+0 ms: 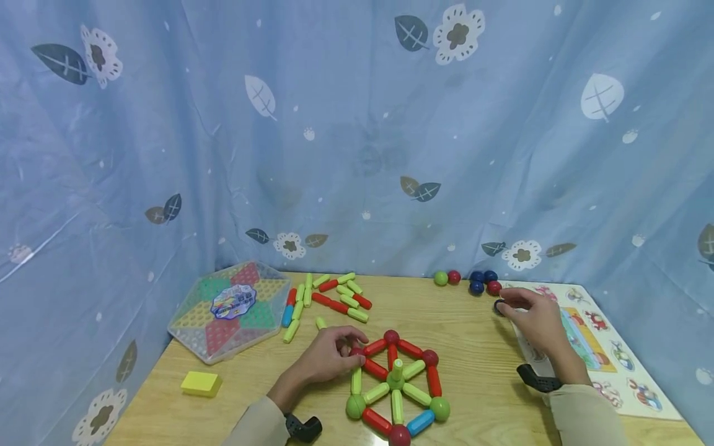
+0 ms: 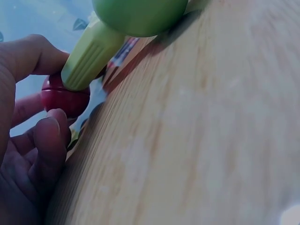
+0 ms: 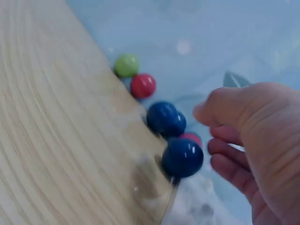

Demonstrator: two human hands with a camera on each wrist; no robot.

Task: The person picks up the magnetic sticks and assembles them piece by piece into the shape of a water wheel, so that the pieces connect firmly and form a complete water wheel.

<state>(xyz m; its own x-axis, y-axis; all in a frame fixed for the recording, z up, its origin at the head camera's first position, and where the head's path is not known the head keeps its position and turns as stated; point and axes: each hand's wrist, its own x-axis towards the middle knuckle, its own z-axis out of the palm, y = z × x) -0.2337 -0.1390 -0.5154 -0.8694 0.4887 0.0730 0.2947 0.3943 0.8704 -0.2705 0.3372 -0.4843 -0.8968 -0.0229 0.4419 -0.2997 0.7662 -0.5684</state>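
My left hand (image 1: 333, 355) pinches a red ball (image 2: 65, 96) at the left corner of a wheel-shaped frame of rods and balls. A light-green rod (image 2: 91, 56) runs from this ball to a green ball (image 1: 355, 407). At the frame's middle, another green ball (image 1: 395, 381) bears an upright light-green rod (image 1: 398, 367). Over on the right, my right hand (image 1: 535, 319) has its thumb and fingers parted, fingertips right at a dark blue ball (image 3: 183, 157). In the right wrist view a narrow gap shows between fingers and ball.
Several loose rods (image 1: 337, 303) lie behind the frame. More balls (image 1: 476, 277) sit along the back edge by the curtain (image 1: 357, 124). A hexagonal game box (image 1: 189, 337) and a yellow block (image 1: 201, 384) are at left; a picture board (image 1: 630, 396) lies at right.
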